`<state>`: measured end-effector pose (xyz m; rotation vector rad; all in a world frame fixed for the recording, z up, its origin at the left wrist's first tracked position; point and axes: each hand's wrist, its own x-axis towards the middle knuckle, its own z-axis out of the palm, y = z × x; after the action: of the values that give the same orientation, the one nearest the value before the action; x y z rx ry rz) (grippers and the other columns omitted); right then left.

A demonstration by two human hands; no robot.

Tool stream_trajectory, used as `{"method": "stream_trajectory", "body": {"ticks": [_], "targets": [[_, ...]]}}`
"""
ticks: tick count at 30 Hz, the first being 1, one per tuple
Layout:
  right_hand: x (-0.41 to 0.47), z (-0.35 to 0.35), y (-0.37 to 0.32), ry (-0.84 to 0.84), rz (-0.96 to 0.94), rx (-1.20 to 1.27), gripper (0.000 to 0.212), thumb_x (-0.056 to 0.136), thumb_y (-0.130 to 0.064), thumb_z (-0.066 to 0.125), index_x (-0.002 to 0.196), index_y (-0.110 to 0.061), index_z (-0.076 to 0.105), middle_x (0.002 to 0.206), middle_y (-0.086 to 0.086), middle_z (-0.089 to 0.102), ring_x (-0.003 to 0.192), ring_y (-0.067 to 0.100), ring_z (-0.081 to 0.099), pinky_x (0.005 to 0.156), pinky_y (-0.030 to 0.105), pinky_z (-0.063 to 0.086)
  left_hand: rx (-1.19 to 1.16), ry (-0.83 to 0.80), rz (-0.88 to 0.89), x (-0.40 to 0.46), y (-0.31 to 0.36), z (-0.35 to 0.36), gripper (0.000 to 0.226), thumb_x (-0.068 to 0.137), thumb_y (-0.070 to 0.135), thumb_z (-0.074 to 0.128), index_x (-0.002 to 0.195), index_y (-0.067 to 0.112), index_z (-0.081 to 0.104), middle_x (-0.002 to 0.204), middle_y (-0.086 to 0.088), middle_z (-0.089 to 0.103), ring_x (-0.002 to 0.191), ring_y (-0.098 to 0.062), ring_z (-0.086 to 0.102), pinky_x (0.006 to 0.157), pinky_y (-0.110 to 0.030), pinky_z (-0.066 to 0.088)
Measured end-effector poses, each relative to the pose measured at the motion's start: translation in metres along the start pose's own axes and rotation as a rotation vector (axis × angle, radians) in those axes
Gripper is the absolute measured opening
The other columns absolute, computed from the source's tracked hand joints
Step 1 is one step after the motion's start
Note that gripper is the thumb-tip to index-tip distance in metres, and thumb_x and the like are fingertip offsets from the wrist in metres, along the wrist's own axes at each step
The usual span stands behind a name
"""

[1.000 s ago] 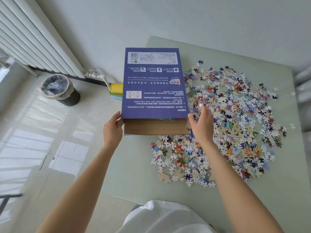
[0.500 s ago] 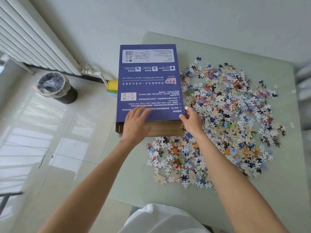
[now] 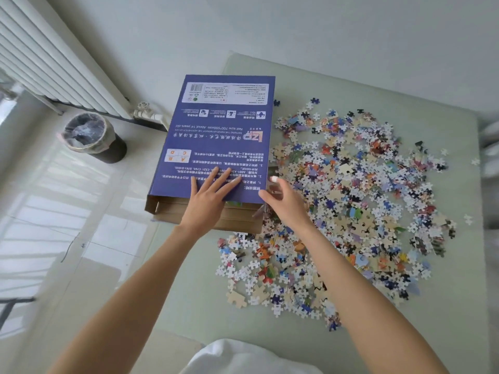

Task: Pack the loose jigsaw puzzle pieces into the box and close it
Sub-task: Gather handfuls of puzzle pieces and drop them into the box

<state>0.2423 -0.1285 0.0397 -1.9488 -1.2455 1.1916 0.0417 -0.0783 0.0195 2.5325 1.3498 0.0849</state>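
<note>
A flat blue puzzle box [image 3: 224, 130] lies on the pale green table [image 3: 405, 333] at its left edge, printed back face up. Its near end is open, showing brown cardboard flaps [image 3: 237, 220]. My left hand [image 3: 209, 198] presses flat on the box's near part with fingers spread. My right hand [image 3: 283, 202] hovers at the box's near right corner, fingers loosely spread and a little blurred, holding nothing that I can see. A wide heap of loose jigsaw pieces [image 3: 351, 198] covers the table to the right of the box and in front of it.
The box overhangs the table's left edge above a tiled floor. A black waste bin [image 3: 93, 137] with a plastic liner stands on the floor to the left. A white radiator [image 3: 48, 58] runs along the wall. White clothing [image 3: 243, 357] shows at the bottom edge.
My left hand moved from the box's near left corner onto its top face and slid right. My right hand came off the box's right corner and now hovers beside it.
</note>
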Motion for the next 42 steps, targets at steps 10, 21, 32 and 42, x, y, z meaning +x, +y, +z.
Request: {"method": "stream_trajectory", "body": {"ticks": [10,21,32,42], "targets": [[-0.004,0.020,0.002,-0.034,0.038,0.161,0.072,0.088,-0.033,0.061,0.145,-0.013,0.023,0.149,0.003,0.030,0.136,0.017,0.029,0.108,0.035,0.030,-0.205,0.067,0.015,-0.030,-0.021,-0.005,0.059,0.081,0.022,0.068,0.134,0.030,0.045,0.143,0.005,0.042,0.137,-0.017,0.030,0.112,-0.055,0.020],[-0.039,0.046,-0.004,-0.109,0.000,0.158,0.072,0.089,-0.033,0.059,0.145,-0.015,0.016,0.142,0.001,0.038,0.128,0.013,0.037,0.105,0.032,0.032,-0.322,0.189,-0.233,-0.055,-0.047,-0.026,0.066,0.078,0.067,0.042,0.132,0.030,0.047,0.145,0.000,0.039,0.134,-0.024,0.033,0.107,-0.053,0.032],[-0.081,0.139,-0.004,-0.221,-0.074,-0.055,0.060,0.091,-0.037,0.054,0.140,-0.013,0.029,0.133,0.003,0.050,0.116,0.015,0.050,0.094,0.033,0.042,-0.203,-0.053,-0.351,-0.124,-0.055,0.008,0.080,0.069,0.082,0.023,0.141,0.048,0.020,0.154,0.018,0.014,0.144,-0.014,0.004,0.113,-0.056,0.004],[-0.015,0.122,0.034,-0.079,-0.436,-1.016,0.051,0.097,-0.029,0.036,0.143,-0.008,0.029,0.154,0.010,0.015,0.144,0.027,0.001,0.116,0.049,-0.001,-0.117,-0.043,-0.274,-0.131,-0.058,0.027,0.074,0.075,0.074,0.022,0.143,0.045,0.020,0.155,0.015,0.011,0.145,-0.016,-0.002,0.113,-0.057,-0.003]]}}
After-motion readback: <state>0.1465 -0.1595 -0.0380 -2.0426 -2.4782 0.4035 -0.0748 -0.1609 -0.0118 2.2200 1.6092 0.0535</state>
